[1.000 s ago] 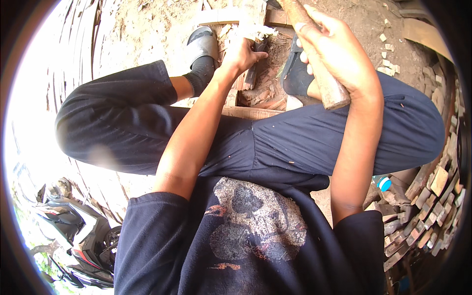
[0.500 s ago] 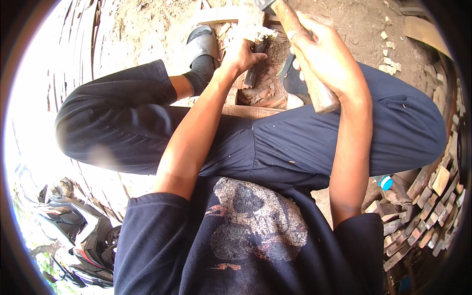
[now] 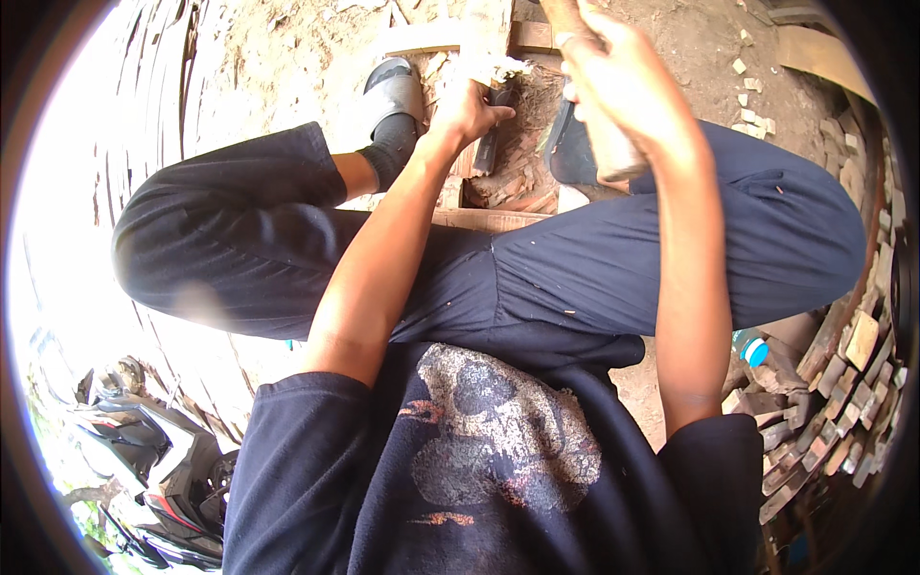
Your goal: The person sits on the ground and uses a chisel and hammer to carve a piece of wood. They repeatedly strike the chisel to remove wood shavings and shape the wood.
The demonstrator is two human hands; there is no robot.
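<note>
My left hand (image 3: 467,103) is closed around the lower end of a pale, splintered piece of wood (image 3: 489,43) that stands on a reddish stump (image 3: 522,177) between my feet. A dark flat object (image 3: 487,146) pokes out just below that hand; I cannot tell what it is. My right hand (image 3: 623,81) is raised above my right knee and grips a thick wooden club (image 3: 613,149), whose blunt end points down toward my thigh. The club's top runs out of the picture.
I sit on dirt ground, my legs in dark blue trousers, a grey sandal (image 3: 393,88) on one foot and a dark one (image 3: 573,153) on the other. Several small wood blocks (image 3: 848,383) pile up at the right beside a blue-capped bottle (image 3: 757,350). A motorbike (image 3: 144,460) stands lower left.
My right hand has lifted the club a little and drifted left, toward the upright wood. My left hand keeps its hold in the same place.
</note>
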